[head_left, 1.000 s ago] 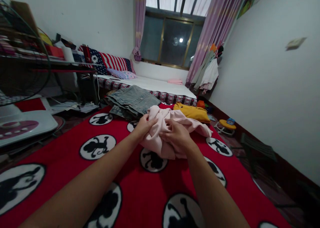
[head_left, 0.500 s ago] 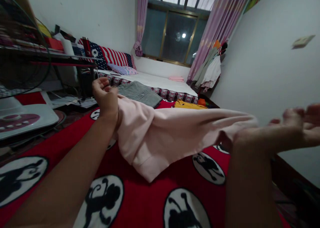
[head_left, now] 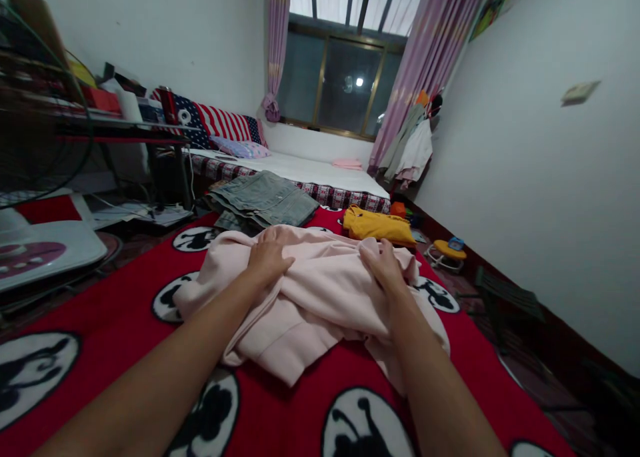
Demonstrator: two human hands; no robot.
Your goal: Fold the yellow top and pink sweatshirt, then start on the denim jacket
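Observation:
A pale pink sweatshirt (head_left: pixel 320 277) lies rumpled across the red blanket (head_left: pixel 280 417), its hem folded toward me. On its left part rests my left hand (head_left: pixel 269 257), thumb spread away from the fingers and pressing on the cloth. My right hand (head_left: pixel 384 265) is closed around a bunched fold at the upper right of the sweatshirt; its fingertips are partly hidden in the fabric. Just beyond the sweatshirt lie folded blue-grey denim clothes (head_left: pixel 270 200) on the left and a folded yellow garment (head_left: pixel 377 225) on the right.
A cluttered desk (head_left: pixel 145 133) and a white appliance with a pink panel (head_left: pixel 40 253) stand at the left. Behind is a white-topped bed (head_left: pixel 300 163) under a curtained window. A small yellow stool (head_left: pixel 449 249) and a dark folding chair (head_left: pixel 510 295) stand along the right wall.
Both hands came down and closer together. The sweatshirt, stretched in the air between my wrists before, now lies on the blanket, with my hands on top of it.

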